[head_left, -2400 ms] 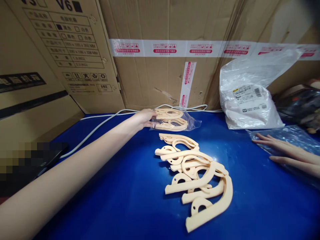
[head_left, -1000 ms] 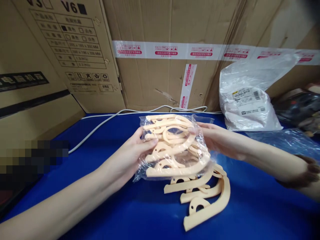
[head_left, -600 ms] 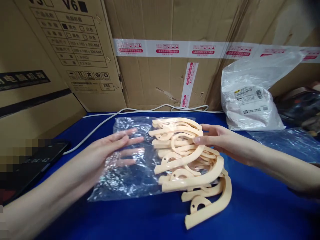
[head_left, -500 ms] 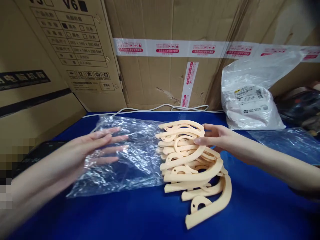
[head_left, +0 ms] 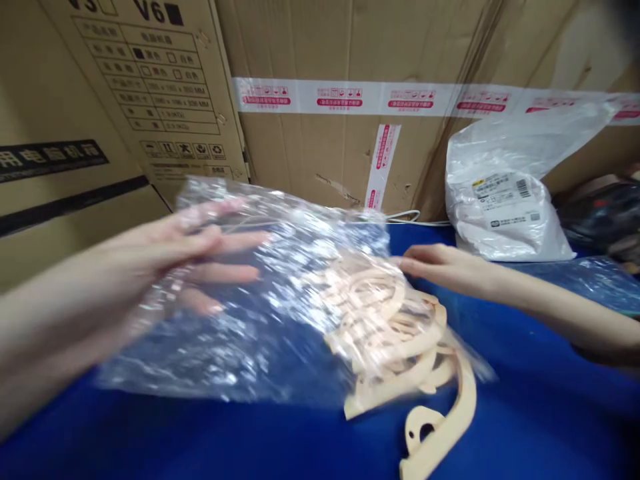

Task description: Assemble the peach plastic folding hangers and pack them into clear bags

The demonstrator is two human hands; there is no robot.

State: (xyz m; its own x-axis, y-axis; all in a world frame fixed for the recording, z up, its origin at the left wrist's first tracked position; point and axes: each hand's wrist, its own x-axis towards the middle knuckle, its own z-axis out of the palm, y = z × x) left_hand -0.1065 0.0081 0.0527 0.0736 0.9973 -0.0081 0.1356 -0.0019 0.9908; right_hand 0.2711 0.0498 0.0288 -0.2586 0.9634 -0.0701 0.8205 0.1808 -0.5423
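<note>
My left hand [head_left: 200, 257] is inside a clear plastic bag [head_left: 280, 333], its fingers spread and slightly blurred, with the film raised over them. The bag's right part lies over a pile of cream plastic folding hangers [head_left: 390, 333], which show through it. One hanger [head_left: 445, 440] sticks out in front, outside the film, with a small holed arm on its side. At the pile's far side, my right hand [head_left: 435, 263] is closed, its fingertips pinching at the bag's edge close beside the hangers.
Cardboard boxes [head_left: 300, 153] stand behind the blue tabletop [head_left: 240, 440] and to the left. A white labelled bag [head_left: 505, 213] rests at the back right, near a flat clear bag [head_left: 600, 280]. A white cable [head_left: 410, 217] runs along the back.
The clear bag has risen and moved right, over the hangers. My left hand has moved slightly up with it. My right fingers have shifted from the hangers to the film's edge.
</note>
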